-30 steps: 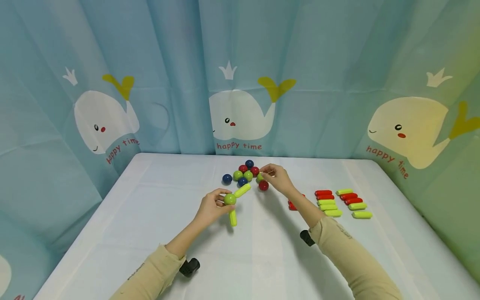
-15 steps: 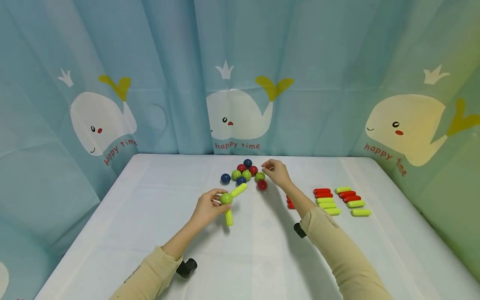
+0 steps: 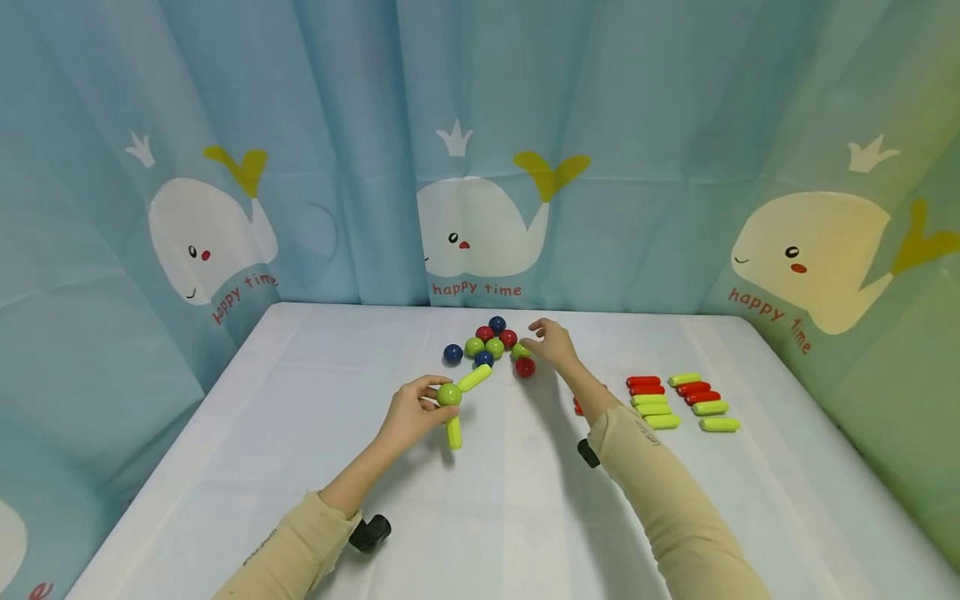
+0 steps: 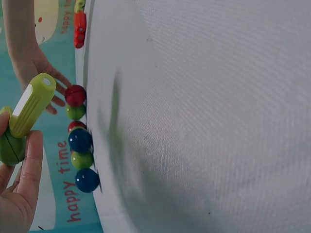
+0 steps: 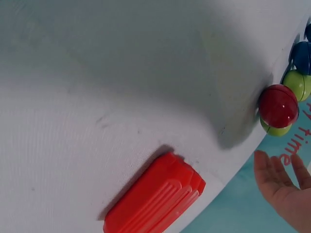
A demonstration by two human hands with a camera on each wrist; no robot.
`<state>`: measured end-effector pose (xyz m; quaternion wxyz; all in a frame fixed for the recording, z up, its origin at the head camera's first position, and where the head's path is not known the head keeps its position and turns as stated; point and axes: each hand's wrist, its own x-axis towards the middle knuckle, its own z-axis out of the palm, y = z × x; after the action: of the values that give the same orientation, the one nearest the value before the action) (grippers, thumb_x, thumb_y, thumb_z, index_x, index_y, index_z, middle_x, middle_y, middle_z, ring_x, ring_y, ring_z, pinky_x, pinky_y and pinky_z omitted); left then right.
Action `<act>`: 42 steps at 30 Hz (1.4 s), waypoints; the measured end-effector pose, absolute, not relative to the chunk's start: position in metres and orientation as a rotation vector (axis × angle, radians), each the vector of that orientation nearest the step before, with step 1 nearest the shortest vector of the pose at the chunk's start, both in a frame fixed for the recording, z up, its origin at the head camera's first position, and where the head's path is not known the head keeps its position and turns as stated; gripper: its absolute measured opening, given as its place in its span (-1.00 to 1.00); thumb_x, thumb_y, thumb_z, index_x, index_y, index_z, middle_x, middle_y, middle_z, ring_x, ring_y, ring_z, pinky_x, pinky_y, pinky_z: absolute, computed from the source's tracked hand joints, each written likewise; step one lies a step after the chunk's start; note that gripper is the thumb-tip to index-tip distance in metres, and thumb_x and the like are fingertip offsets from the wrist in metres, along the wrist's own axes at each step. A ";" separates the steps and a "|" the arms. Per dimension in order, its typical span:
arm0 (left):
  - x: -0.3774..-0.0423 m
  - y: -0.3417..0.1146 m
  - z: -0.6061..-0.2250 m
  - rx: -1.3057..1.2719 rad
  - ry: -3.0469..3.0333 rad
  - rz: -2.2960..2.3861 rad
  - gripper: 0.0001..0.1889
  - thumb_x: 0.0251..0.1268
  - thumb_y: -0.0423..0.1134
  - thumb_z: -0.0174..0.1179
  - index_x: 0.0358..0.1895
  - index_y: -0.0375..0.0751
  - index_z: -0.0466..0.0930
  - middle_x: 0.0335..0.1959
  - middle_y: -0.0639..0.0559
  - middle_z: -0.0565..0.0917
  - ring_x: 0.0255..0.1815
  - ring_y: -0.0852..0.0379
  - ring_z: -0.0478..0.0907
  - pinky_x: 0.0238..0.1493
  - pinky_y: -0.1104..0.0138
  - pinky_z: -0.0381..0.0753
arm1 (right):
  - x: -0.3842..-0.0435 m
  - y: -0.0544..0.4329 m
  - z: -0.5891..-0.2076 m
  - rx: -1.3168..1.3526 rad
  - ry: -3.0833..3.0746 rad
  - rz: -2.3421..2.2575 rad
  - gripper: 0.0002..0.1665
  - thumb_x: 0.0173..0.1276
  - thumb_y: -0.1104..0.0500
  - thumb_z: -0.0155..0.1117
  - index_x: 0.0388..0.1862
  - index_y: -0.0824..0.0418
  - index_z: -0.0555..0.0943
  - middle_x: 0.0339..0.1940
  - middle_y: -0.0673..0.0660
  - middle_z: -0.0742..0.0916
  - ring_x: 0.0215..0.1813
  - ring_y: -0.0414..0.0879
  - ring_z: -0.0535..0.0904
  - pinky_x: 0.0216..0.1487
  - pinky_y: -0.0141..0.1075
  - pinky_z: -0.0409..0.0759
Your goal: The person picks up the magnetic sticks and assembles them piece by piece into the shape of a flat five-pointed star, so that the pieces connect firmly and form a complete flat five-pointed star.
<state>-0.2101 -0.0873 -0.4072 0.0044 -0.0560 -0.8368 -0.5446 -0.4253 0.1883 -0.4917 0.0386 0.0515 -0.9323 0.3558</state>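
Observation:
My left hand [image 3: 412, 414] pinches a lime green ball [image 3: 449, 394] between thumb and fingers, raised over the table. Two yellow-green rods are joined to that ball: one rod [image 3: 475, 378] slants up to the right, the other rod [image 3: 453, 433] points down; the left wrist view shows a fluted rod [image 4: 34, 104] close up. My right hand [image 3: 553, 343], fingers parted and holding nothing, hovers beside a green ball [image 3: 519, 352] at the right of the ball group. Just in front of that ball lies a red ball [image 3: 525, 367], large in the right wrist view.
Several blue, red and green balls cluster at the table's back middle, with a blue ball [image 3: 453, 354] at their left. Red and yellow-green rods [image 3: 651, 400] lie in rows on the right, some red ones partly behind the right forearm. A whale-print curtain [image 3: 360, 167] encloses the table.
My right hand's fingers have come off the green ball and spread apart, and the right forearm has swung left. My left hand with the joined ball and rods has drifted slightly left.

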 end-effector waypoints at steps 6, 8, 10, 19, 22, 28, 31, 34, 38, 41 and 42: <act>-0.210 -0.087 -0.407 -0.176 -2.633 -1.704 -0.57 0.02 -0.34 0.37 0.04 -0.27 0.58 -0.23 -0.17 0.65 -0.42 0.18 0.54 -0.39 0.37 0.54 | -0.368 0.164 -0.432 0.067 -2.915 1.155 -0.29 0.18 -0.24 0.29 0.04 0.31 0.50 0.02 0.36 0.62 0.05 0.16 0.54 0.07 -0.10 0.52; -0.209 -0.086 -0.407 -0.180 -2.634 -1.708 -0.57 0.02 -0.34 0.37 0.03 -0.26 0.58 -0.23 -0.17 0.65 -0.41 0.18 0.55 -0.38 0.36 0.54 | -0.365 0.162 -0.429 0.019 -2.952 1.163 -0.45 0.23 -0.01 0.31 0.06 0.32 0.49 0.05 0.35 0.61 0.08 0.15 0.52 0.10 -0.10 0.51; -0.209 -0.087 -0.408 -0.188 -2.630 -1.714 -0.57 0.02 -0.34 0.37 0.03 -0.28 0.58 -0.23 -0.18 0.65 -0.42 0.18 0.55 -0.37 0.36 0.55 | -0.366 0.161 -0.432 0.004 -2.956 1.141 -0.46 0.24 0.02 0.29 0.06 0.36 0.48 0.03 0.37 0.60 0.05 0.17 0.52 0.07 -0.11 0.52; -0.209 -0.087 -0.411 -0.196 -2.637 -1.709 -0.57 0.02 -0.33 0.37 0.04 -0.27 0.58 -0.23 -0.17 0.66 -0.44 0.20 0.54 -0.40 0.39 0.51 | -0.427 0.176 -0.504 0.024 -2.933 0.977 -0.29 0.15 -0.21 0.29 -0.01 0.38 0.51 -0.09 0.33 0.65 -0.13 0.12 0.57 -0.14 -0.17 0.56; -0.210 -0.086 -0.412 -0.191 -2.640 -1.710 -0.57 0.02 -0.33 0.37 0.04 -0.26 0.58 -0.23 -0.17 0.66 -0.43 0.20 0.53 -0.41 0.39 0.50 | -0.416 0.167 -0.492 -0.036 -2.965 1.013 -0.30 0.18 -0.16 0.27 0.03 0.42 0.50 -0.04 0.36 0.64 -0.08 0.15 0.56 -0.04 -0.11 0.55; -0.210 -0.085 -0.414 -0.194 -2.649 -1.701 -0.57 0.01 -0.33 0.38 0.04 -0.25 0.59 -0.24 -0.16 0.65 -0.43 0.20 0.54 -0.41 0.40 0.50 | -0.326 0.128 -0.397 -0.208 -3.045 1.016 -0.48 0.32 0.13 0.16 0.07 0.54 0.44 0.05 0.44 0.59 0.05 0.18 0.52 0.04 -0.24 0.54; -0.210 -0.084 -0.415 -0.201 -2.652 -1.695 -0.56 0.01 -0.32 0.39 0.04 -0.25 0.58 -0.24 -0.16 0.65 -0.42 0.20 0.54 -0.41 0.40 0.51 | -0.304 0.121 -0.378 -0.224 -3.028 0.993 -0.56 0.34 0.16 0.14 -0.02 0.54 0.48 -0.05 0.42 0.63 -0.06 0.13 0.53 -0.24 -0.46 0.49; -0.210 -0.084 -0.415 -0.202 -2.654 -1.696 -0.55 0.01 -0.31 0.39 0.05 -0.25 0.58 -0.23 -0.16 0.65 -0.42 0.19 0.53 -0.41 0.39 0.51 | -0.322 0.126 -0.396 -0.250 -3.029 0.990 -0.59 0.28 0.11 0.22 -0.13 0.48 0.53 -0.15 0.35 0.66 -0.16 0.07 0.55 -0.32 -0.43 0.48; -0.210 -0.085 -0.414 -0.197 -2.655 -1.698 -0.55 0.02 -0.32 0.39 0.05 -0.27 0.58 -0.23 -0.18 0.64 -0.42 0.19 0.54 -0.41 0.38 0.50 | -0.366 0.141 -0.446 -0.208 -3.000 0.965 -0.56 0.22 0.00 0.30 -0.23 0.40 0.59 -0.27 0.25 0.69 -0.25 0.01 0.57 -0.23 -0.27 0.56; -0.212 -0.085 -0.414 -0.187 -2.659 -1.687 -0.56 0.02 -0.33 0.38 0.05 -0.26 0.58 -0.23 -0.17 0.65 -0.41 0.19 0.54 -0.40 0.38 0.51 | -0.410 0.157 -0.495 -0.142 -2.920 0.938 -0.52 0.17 -0.11 0.32 -0.37 0.34 0.62 -0.42 0.19 0.69 -0.39 -0.03 0.55 -0.37 -0.29 0.53; -0.213 -0.085 -0.414 -0.183 -2.659 -1.681 -0.57 0.02 -0.33 0.38 0.04 -0.26 0.58 -0.24 -0.16 0.65 -0.41 0.19 0.54 -0.40 0.39 0.51 | -0.418 0.160 -0.502 -0.130 -2.916 0.938 -0.49 0.17 -0.15 0.32 -0.39 0.33 0.62 -0.44 0.18 0.69 -0.41 -0.04 0.54 -0.40 -0.29 0.52</act>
<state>-0.2125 -0.0847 -0.4141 -0.0047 -0.0581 -0.8437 -0.5336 -0.4179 0.1601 -0.5025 0.0381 -0.0423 -0.9504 0.3057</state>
